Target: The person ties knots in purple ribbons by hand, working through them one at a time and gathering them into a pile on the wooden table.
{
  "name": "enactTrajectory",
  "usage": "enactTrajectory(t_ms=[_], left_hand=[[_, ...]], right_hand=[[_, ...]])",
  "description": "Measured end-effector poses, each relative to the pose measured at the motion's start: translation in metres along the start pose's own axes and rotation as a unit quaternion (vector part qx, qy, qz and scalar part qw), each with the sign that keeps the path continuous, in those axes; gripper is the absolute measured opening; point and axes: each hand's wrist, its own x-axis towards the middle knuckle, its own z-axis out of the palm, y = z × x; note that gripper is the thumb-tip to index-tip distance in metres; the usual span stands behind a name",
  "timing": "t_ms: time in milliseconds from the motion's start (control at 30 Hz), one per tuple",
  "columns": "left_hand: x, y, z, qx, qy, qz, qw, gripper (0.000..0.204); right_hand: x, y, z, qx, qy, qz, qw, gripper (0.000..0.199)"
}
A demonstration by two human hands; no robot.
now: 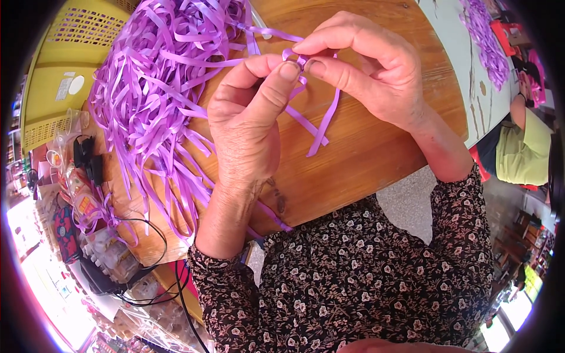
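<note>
You hold a purple ribbon strip (321, 126) above the middle of the wooden table (365, 147), its ends hanging down. Your left hand (250, 126) and right hand (365, 70) both pinch it at a small loop. To the far left lies a ribbon pile (153, 76), a yellow basket (65, 65) beyond.

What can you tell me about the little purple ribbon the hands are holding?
The purple ribbon is a thin, flat, shiny strip, looking like plastic or satin. The left hand and right hand pinch it together above the wooden table, where it bends into a small loop. Its loose ends hang down toward the table.
</note>
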Motion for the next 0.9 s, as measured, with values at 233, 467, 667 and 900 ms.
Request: enactTrajectory(t_ms=[233,467,667,900], left_hand=[[0.0,-0.002,-0.003,0.026,-0.004,0.002,1.0,0.013],[0.0,-0.001,-0.008,0.034,-0.009,-0.004,0.999,0.013],[0.003,-0.003,-0.005,0.047,-0.015,-0.031,0.998,0.014],[0.001,-0.003,-0.008,0.049,-0.048,-0.015,0.998,0.017]], right_hand=[[0.001,-0.002,-0.002,-0.097,-0.011,-0.069,0.993,0.01],[0.013,-0.027,-0.014,-0.125,-0.044,-0.047,0.99,0.018],[0.009,-0.028,-0.017,-0.095,-0.04,-0.001,0.995,0.016],[-0.004,0.004,-0.01,-0.059,0.026,-0.027,0.998,0.007]])
